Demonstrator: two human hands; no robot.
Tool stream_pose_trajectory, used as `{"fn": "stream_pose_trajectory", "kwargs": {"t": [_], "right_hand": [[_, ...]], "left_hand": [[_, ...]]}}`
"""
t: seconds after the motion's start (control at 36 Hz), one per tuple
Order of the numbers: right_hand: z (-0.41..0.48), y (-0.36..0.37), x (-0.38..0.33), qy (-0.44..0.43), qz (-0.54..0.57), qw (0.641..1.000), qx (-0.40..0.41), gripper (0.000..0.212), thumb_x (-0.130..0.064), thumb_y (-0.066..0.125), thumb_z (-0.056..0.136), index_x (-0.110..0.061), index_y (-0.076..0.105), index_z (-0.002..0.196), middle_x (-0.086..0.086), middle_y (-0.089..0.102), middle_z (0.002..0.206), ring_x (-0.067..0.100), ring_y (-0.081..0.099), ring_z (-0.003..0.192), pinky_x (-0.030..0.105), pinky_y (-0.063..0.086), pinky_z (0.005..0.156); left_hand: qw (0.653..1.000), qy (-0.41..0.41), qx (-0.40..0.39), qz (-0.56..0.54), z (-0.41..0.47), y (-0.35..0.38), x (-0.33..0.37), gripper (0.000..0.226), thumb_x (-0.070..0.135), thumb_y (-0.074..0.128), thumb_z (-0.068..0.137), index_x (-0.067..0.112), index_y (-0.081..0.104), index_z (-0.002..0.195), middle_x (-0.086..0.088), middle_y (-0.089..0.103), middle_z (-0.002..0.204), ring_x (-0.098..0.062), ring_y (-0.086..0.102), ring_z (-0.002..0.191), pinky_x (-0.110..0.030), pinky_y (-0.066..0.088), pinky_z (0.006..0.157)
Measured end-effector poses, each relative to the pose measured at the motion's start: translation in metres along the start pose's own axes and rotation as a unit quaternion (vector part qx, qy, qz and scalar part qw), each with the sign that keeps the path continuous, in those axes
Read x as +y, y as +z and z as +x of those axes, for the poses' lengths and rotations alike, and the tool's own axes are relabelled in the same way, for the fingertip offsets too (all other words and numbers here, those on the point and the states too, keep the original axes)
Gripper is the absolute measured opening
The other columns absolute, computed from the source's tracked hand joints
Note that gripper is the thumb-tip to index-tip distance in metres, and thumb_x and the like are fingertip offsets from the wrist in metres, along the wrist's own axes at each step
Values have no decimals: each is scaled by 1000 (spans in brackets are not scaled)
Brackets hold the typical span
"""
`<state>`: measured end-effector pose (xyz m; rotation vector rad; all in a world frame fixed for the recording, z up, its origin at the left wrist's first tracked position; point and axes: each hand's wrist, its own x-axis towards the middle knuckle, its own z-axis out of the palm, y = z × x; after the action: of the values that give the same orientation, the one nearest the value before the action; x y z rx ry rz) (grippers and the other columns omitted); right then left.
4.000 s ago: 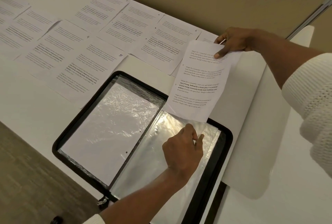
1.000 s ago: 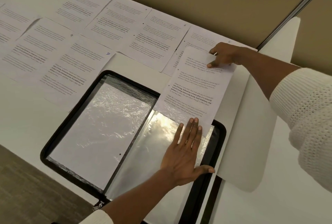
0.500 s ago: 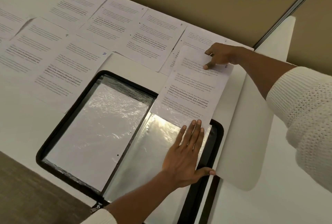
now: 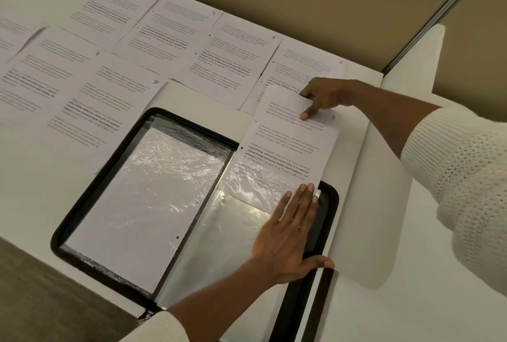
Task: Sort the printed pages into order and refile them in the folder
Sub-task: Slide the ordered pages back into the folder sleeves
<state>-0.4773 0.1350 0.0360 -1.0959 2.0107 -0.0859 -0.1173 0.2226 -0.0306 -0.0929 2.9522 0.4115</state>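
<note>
Soft, even indoor light, moderately bright. Glare patches shine on the crinkled plastic sleeves [image 4: 142,204], washing out the lower print of the page [image 4: 288,144]. Shadows are faint and soft-edged. Far pages [image 4: 115,9] are blurred; wide-angle distortion bends the worktop [image 4: 27,190] edges.

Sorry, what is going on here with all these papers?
A person is filling an open folder. The right hand pinches the top of the page marked 2, whose lower end lies inside a plastic sleeve. The left hand presses flat on that sleeve. Other pages lie on the table.
</note>
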Motion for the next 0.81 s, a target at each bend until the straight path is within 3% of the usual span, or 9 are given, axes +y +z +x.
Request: {"fn": "stream_pose_trajectory", "kwargs": {"t": [0.11,0.19,0.36,0.42,0.5,0.61,0.72,0.81], "right_hand": [[0,12,-8,1,-9,999,-39,28,-31,92,78,-18,78,98,-1,73,107,25,66,104,39,57,88],[-2,22,-15,-6,-2,998,-55,42,-34,91,78,-15,78,113,-2,72,119,24,66,113,45,56,101],[-8,42,-22,5,24,999,-34,53,-46,84,84,-13,73,124,0,68,128,24,61,120,44,50,109],[-11,47,-22,12,29,999,20,54,-46,82,87,-12,69,127,0,62,130,24,58,120,41,48,106],[-17,53,-25,28,46,992,115,40,-34,83,90,-15,68,121,0,56,123,22,54,113,33,42,92],[-26,64,-30,27,81,975,203,22,-16,84,87,-18,76,107,-4,65,102,18,64,98,30,45,84],[-33,78,-38,30,67,973,220,20,-16,87,83,-22,82,102,-8,66,85,16,67,89,29,46,78],[-36,89,-45,25,66,978,199,20,-18,88,81,-22,83,100,-4,73,86,15,70,90,31,53,80]], "left_hand": [[1000,-2,4,-7,1,2,-1,119,92,25,90,7,-10,166,-13,-24,173,-27,-24,160,-53,9,131],[1000,3,9,-19,0,2,-1,120,92,27,91,6,-11,166,-14,-25,173,-27,-24,160,-52,10,131],[998,-22,36,-53,-13,-6,-10,120,90,29,93,3,-12,165,-16,-26,172,-29,-24,160,-51,8,132],[995,-59,46,-61,-22,-8,-16,120,90,31,92,4,-10,165,-16,-27,172,-29,-24,160,-53,6,132],[990,-113,61,-53,-39,-9,-27,119,88,33,93,2,-4,166,-19,-23,172,-33,-20,161,-56,8,131],[983,-164,69,-44,-60,-6,-41,113,86,30,96,-1,7,165,-24,-14,173,-38,-13,161,-61,15,129],[983,-172,47,-37,-74,-1,-49,113,88,23,96,2,5,166,-22,-16,173,-36,-16,161,-60,14,129],[985,-163,39,-38,-77,-2,-50,114,90,19,94,3,0,166,-20,-19,173,-34,-19,161,-59,10,129]]}}
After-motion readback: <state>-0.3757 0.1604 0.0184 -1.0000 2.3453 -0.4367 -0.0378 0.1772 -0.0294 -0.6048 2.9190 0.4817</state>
